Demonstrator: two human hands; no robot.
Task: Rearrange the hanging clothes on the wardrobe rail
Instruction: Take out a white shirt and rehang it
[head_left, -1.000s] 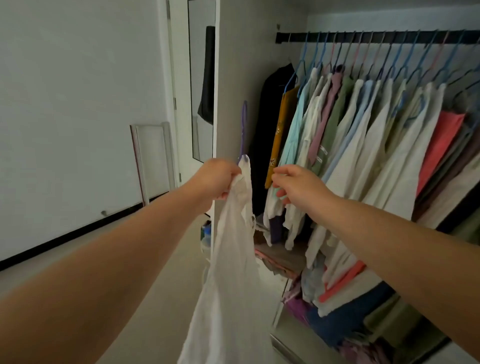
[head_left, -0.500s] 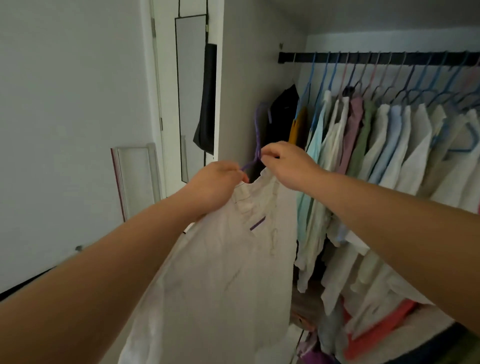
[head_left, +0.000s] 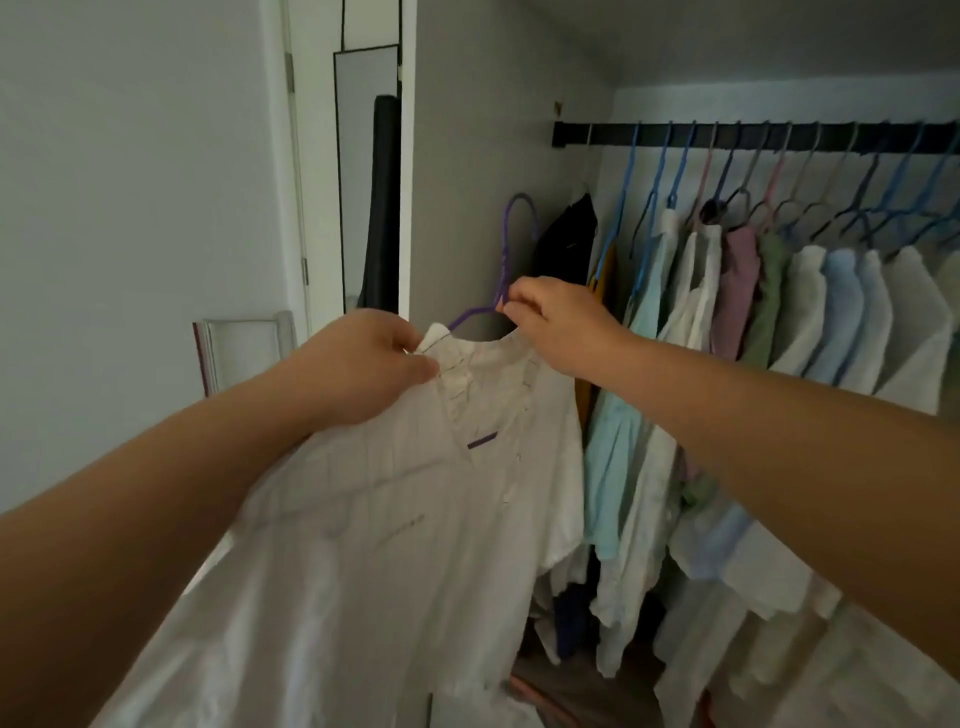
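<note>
- While the left hand (head_left: 363, 364) grips the white shirt (head_left: 374, 519) at its collar, the right hand (head_left: 558, 325) pinches the purple hanger (head_left: 511, 249), seemingly at its neck.
- Black rail (head_left: 727, 136) far right.

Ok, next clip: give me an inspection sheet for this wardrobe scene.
Surface: rail, black, with a bare stretch at its left end.
Job's things: white shirt on a purple hanger, off the rail; hung clothes packed along it.
Clutter: heaped clothes on the wardrobe floor.
Grippers: left hand grips the shirt's collar; right hand pinches the hanger.
Cables: nothing seen.
Surroundings: mirror, white wall.
</note>
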